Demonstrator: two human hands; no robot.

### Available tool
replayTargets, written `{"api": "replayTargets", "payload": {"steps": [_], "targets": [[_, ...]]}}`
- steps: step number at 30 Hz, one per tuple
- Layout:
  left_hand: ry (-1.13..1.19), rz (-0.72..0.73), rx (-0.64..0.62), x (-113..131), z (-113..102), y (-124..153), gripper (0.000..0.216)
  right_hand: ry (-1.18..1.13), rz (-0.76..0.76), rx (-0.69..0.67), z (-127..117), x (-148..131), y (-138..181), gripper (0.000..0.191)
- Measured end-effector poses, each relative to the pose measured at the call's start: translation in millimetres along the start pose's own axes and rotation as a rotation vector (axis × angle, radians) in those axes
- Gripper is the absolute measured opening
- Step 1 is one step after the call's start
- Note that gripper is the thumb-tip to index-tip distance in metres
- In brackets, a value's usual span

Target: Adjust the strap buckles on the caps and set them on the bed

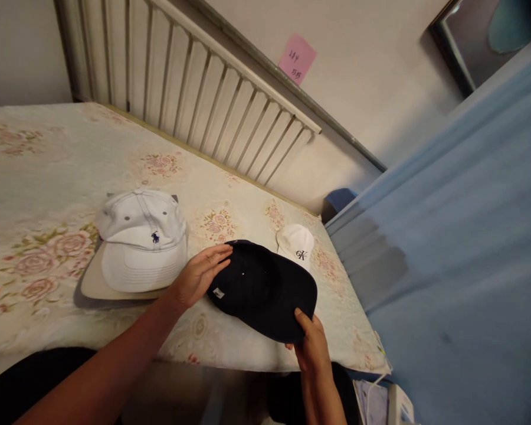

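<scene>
A dark navy cap (261, 289) lies on the flowered tablecloth (48, 177) near the table's front right corner. My left hand (199, 274) rests on the cap's left side, fingers stretched out flat on its crown. My right hand (312, 342) pinches the front edge of the cap's brim, thumb on top. To the left, a white cap with a small dark logo (139, 239) sits stacked on a beige cap's brim (92, 283). Behind the navy cap lies a white cap with black letters (296, 243), partly hidden by it.
A white ribbed radiator (203, 88) runs along the wall behind the table. A pink note (297, 58) is stuck on the wall above it. A blue curtain (460, 254) fills the right side. Papers and a white object (380, 401) lie below the table's right corner.
</scene>
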State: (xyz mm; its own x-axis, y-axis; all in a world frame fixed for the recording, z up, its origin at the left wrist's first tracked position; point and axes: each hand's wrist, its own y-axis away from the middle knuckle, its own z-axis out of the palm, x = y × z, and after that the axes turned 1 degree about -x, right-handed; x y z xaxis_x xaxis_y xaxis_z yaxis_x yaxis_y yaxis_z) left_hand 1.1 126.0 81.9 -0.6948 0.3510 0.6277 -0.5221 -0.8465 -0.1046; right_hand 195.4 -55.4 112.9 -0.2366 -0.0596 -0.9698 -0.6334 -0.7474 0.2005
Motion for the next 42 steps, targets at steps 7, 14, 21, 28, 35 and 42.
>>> {"api": "replayTargets", "payload": {"steps": [7,14,21,28,35,42], "targets": [[-0.136,-0.151,-0.070,-11.8,8.2,7.2,0.028,0.047,-0.001,-0.007,7.3,-9.0,7.2,0.025],[-0.535,-0.219,-0.244,-32.4,8.0,14.7,0.023,0.296,-0.088,-0.079,30.9,-11.9,32.5,0.046],[-0.647,-0.101,-0.002,-42.4,0.7,16.6,0.006,0.458,-0.130,-0.060,39.0,-11.0,47.3,0.050],[-0.649,-0.107,0.188,-26.9,-18.9,-7.8,0.008,0.405,-0.101,-0.103,36.6,-29.8,42.3,0.045],[-0.747,-0.261,-0.069,-22.4,-11.8,5.3,0.014,0.386,-0.038,-0.066,21.5,-35.0,40.2,0.048],[-0.826,-0.211,0.069,-21.0,-28.7,-0.9,0.015,0.433,-0.110,-0.060,13.4,-45.7,32.6,0.042]]}}
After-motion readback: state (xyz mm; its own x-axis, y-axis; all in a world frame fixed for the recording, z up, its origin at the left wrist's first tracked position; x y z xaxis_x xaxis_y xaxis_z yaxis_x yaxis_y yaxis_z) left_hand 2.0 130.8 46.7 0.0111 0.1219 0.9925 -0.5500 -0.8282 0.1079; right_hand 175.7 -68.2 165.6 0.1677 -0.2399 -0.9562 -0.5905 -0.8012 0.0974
